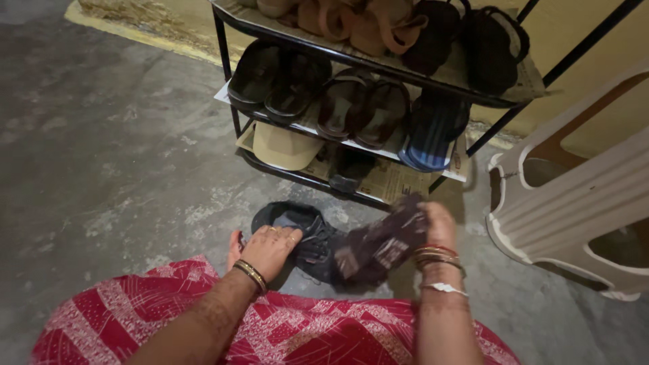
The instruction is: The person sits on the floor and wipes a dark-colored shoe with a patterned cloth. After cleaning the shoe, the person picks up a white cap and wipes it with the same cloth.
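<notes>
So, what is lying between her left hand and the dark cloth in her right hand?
In the head view, a dark shoe on the floor lies between the left hand and the cloth that the right hand holds.

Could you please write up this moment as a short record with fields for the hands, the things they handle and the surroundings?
Left hand: rests on a dark shoe lying on the floor.
Right hand: holds a dark patterned cloth over the shoe.
Shoe rack: black metal frame, three shelves, behind the shoe.
Rack contents: sandals on the middle shelf, a tan cap on the bottom one.
Right side: pale plastic chair, tipped over.
Clothing: red patterned fabric across the lap.
</notes>
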